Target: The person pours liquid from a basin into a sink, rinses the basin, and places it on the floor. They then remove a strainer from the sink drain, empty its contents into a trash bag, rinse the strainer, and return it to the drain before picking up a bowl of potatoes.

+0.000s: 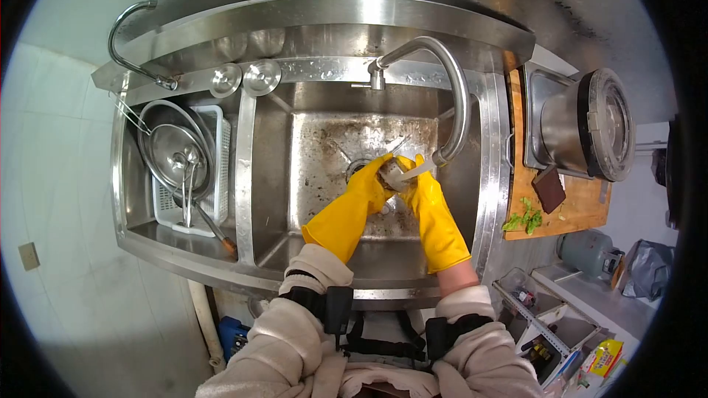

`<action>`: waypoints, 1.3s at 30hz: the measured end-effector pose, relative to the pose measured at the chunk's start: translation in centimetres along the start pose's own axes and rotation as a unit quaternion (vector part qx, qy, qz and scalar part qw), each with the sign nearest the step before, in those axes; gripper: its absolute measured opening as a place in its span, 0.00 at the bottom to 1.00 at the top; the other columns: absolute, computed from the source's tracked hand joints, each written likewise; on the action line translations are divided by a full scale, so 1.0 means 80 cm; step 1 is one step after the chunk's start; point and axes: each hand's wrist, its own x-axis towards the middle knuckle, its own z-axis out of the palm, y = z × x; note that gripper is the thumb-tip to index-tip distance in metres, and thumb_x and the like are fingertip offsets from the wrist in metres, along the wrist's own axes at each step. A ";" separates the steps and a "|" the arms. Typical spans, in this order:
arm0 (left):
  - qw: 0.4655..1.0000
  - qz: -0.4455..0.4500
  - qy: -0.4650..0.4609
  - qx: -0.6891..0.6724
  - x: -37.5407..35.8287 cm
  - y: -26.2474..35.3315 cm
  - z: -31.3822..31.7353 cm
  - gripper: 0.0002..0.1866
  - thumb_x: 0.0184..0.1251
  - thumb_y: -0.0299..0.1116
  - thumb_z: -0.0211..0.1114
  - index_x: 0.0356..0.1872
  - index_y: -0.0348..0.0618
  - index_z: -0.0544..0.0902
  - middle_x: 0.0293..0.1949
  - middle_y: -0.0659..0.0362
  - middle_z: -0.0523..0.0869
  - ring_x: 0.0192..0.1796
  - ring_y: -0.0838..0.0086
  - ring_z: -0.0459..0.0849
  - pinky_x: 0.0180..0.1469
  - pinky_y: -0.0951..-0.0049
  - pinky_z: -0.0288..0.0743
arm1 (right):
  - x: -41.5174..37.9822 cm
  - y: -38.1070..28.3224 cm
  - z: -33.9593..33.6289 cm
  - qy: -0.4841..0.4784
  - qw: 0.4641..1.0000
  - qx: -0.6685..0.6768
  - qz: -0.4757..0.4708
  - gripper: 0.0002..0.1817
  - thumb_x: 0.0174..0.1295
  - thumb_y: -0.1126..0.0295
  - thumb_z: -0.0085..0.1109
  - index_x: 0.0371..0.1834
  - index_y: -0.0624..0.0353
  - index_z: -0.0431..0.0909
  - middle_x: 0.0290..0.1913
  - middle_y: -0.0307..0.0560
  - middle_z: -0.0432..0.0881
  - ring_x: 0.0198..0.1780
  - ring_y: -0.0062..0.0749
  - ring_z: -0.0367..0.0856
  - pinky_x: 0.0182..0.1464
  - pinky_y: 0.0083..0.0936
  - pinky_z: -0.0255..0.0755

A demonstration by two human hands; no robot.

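Both my hands wear long yellow rubber gloves and meet over the right sink basin (457,214). Between them is a small, rounded, greyish-brown object (392,174); its kind is hard to make out. My left hand (369,180) wraps it from the left, while my right hand (419,184) grips its right side, fingers pointing up. Water runs from the curved faucet (459,88) onto the object and the right glove. Below the hands, the basin floor is wet and specked with dark bits, and the drain (358,169) is partly covered by the left glove.
In the left basin, a white plastic basket (221,147) holds metal bowls, a lid and utensils. Two small metal lids (262,77) rest on the back ledge. At right, a wooden board (520,177) bears green leaves (525,217), a dark red-brown block (549,189) and a lidded steel pot (564,121).
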 end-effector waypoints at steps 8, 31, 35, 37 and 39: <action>0.979 -0.115 -0.165 0.005 0.013 -0.011 0.028 0.27 0.70 0.59 0.46 0.54 0.49 0.78 0.43 0.60 0.84 0.40 0.67 0.82 0.43 0.62 0.77 | -0.004 -0.026 -0.021 0.008 0.993 -0.115 0.013 0.23 0.69 0.49 0.46 0.48 0.58 0.76 0.44 0.49 0.81 0.41 0.42 0.82 0.42 0.41 0.80; 0.966 0.188 0.126 0.121 0.045 -0.055 -0.104 0.17 0.63 0.23 0.56 0.54 0.44 0.79 0.49 0.55 0.83 0.49 0.64 0.82 0.53 0.65 0.77 | 0.025 0.079 -0.038 0.105 0.992 0.010 -0.072 0.20 0.69 0.60 0.51 0.57 0.63 0.73 0.52 0.50 0.80 0.52 0.37 0.79 0.52 0.29 0.74; 0.879 0.255 0.115 0.385 0.056 -0.037 -0.094 0.16 0.65 0.27 0.55 0.53 0.43 0.80 0.50 0.55 0.83 0.52 0.68 0.81 0.58 0.72 0.70 | -0.008 0.032 -0.008 0.112 0.993 -0.031 -0.006 0.21 0.71 0.59 0.47 0.55 0.67 0.73 0.51 0.54 0.80 0.48 0.43 0.80 0.51 0.34 0.76; 0.847 0.283 0.133 0.429 0.074 -0.040 -0.111 0.16 0.66 0.29 0.56 0.54 0.44 0.80 0.50 0.54 0.83 0.52 0.68 0.81 0.58 0.73 0.70 | -0.006 0.038 -0.027 0.110 0.993 -0.031 -0.011 0.22 0.72 0.59 0.45 0.57 0.69 0.70 0.54 0.60 0.78 0.50 0.50 0.80 0.54 0.39 0.75; 0.814 0.308 0.149 0.470 0.104 -0.049 -0.139 0.16 0.67 0.32 0.57 0.55 0.45 0.80 0.50 0.54 0.83 0.53 0.68 0.80 0.58 0.74 0.69 | 0.011 0.047 -0.060 0.093 0.993 -0.066 0.013 0.25 0.73 0.57 0.43 0.59 0.70 0.67 0.58 0.63 0.74 0.55 0.53 0.77 0.58 0.42 0.72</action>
